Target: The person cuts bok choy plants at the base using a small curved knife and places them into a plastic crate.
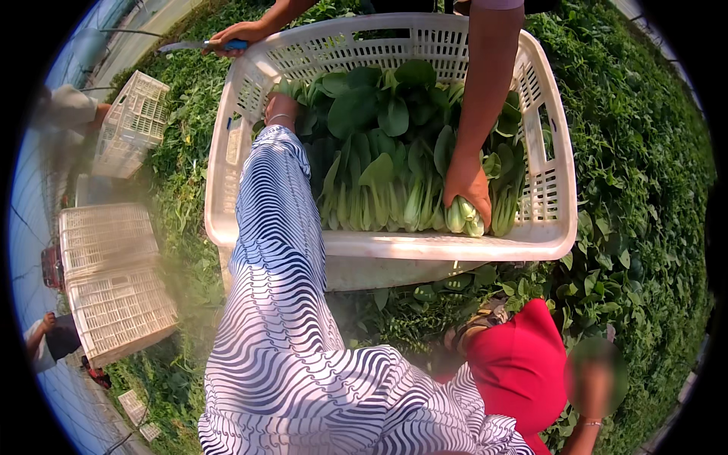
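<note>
My left hand (281, 109), its arm in a wave-striped sleeve (273, 227), reaches into a white plastic crate (392, 248). It is at the leaves of packed bok choy (375, 187) in the crate's far left part, and its fingers are hidden. The bok choy stand in rows, pale stems towards me. Low at the right, my right hand (596, 380) is blurred beside my red-clad knee (517, 358), outside the crate. What it holds, if anything, cannot be made out.
Across the crate, a co-worker's hand (469, 185) grips bok choy stems inside it; their other hand (242, 37) holds a blue-handled knife (182, 46) at the rim. White crates (122, 313) stand at left near other people. Leafy plants (631, 170) cover the ground.
</note>
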`<state>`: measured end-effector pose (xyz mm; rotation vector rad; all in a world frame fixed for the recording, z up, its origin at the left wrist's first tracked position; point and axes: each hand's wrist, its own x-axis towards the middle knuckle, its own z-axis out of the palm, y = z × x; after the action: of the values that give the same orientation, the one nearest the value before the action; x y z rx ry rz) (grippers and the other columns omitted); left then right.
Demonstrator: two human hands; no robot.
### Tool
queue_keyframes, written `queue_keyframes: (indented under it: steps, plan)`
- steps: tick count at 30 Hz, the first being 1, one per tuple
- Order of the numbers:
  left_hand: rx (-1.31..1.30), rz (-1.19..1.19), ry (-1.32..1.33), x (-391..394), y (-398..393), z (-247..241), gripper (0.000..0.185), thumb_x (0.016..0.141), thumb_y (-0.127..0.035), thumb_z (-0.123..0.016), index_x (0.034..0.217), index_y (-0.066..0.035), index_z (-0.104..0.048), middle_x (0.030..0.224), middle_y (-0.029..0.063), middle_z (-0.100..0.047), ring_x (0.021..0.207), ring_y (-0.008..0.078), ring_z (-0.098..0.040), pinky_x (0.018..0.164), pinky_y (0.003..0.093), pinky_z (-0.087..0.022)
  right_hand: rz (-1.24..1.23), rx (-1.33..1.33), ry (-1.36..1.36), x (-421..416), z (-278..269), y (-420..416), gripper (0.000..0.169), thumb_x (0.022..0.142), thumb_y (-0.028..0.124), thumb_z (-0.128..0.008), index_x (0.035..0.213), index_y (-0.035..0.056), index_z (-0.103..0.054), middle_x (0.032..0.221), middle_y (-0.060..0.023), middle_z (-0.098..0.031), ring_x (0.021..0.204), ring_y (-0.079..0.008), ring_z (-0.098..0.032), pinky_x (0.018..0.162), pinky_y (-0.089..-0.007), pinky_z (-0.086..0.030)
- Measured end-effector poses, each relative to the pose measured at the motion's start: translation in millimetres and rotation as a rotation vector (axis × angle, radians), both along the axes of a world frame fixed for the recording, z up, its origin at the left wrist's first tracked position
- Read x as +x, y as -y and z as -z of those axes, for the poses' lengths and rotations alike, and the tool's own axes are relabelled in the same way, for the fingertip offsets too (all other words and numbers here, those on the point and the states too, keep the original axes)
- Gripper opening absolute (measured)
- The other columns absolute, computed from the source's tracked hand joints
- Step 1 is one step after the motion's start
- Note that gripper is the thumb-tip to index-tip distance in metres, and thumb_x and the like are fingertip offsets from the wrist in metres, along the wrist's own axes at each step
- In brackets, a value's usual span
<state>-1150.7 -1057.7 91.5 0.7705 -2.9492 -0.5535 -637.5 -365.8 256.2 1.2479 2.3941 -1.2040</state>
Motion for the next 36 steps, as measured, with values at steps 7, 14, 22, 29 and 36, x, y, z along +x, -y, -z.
queue_keyframes:
  steps: [7, 14, 22, 29, 36]
  plan:
    - [0.100, 0.093, 0.112, 6, 32, -59, 0.064, 0.073, -0.033, -0.064, 0.125, -0.005, -0.042, 0.128, 0.0147, -0.045, 0.117, 0.0357, -0.045, 0.093, 0.0465, -0.040, -0.113, 0.027, -0.025, 52, 31, -45, 0.018, 0.078, 0.008, -0.060, 0.094, 0.0037, -0.053, 0.077, -0.0056, -0.060, 0.057, -0.0118, -0.053, 0.046, -0.0245, -0.040]
    - [-0.275, 0.258, 0.061, 45, -18, 3, 0.055, 0.083, -0.030, -0.050, 0.132, -0.012, -0.032, 0.132, 0.0150, -0.039, 0.123, 0.0335, -0.039, 0.093, 0.0573, -0.032, 0.056, -0.051, -0.004, 26, 43, -37, 0.018, 0.079, 0.009, -0.059, 0.095, 0.0038, -0.053, 0.078, -0.0047, -0.060, 0.056, -0.0106, -0.051, 0.047, -0.0234, -0.039]
    - [-0.626, 0.330, -0.009, -14, 45, 25, 0.057, 0.088, -0.034, -0.041, 0.140, -0.022, -0.024, 0.144, 0.0121, -0.029, 0.131, 0.0300, -0.031, 0.098, 0.0599, -0.024, 0.185, -0.192, -0.092, 27, 31, -38, 0.018, 0.080, 0.008, -0.059, 0.097, 0.0044, -0.053, 0.079, -0.0038, -0.060, 0.054, -0.0086, -0.047, 0.047, -0.0216, -0.037]
    - [-0.352, 0.357, 0.089, 77, -117, -84, 0.063, 0.083, -0.035, -0.052, 0.138, -0.017, -0.028, 0.145, 0.0110, -0.026, 0.132, 0.0303, -0.027, 0.101, 0.0606, -0.022, 0.310, -0.004, -0.176, 117, -25, -87, 0.019, 0.082, 0.012, -0.061, 0.099, 0.0053, -0.054, 0.078, -0.0023, -0.060, 0.057, -0.0075, -0.049, 0.048, -0.0204, -0.037]
    - [-0.029, 0.993, -0.349, 239, -181, -253, 0.041, 0.081, -0.021, -0.058, 0.117, -0.002, -0.051, 0.112, 0.0166, -0.057, 0.106, 0.0307, -0.053, 0.092, 0.0409, -0.040, 0.307, -0.110, -0.439, 148, -38, -125, 0.021, 0.083, 0.014, -0.063, 0.100, 0.0071, -0.054, 0.090, -0.0017, -0.060, 0.071, -0.0051, -0.054, 0.053, -0.0173, -0.038]
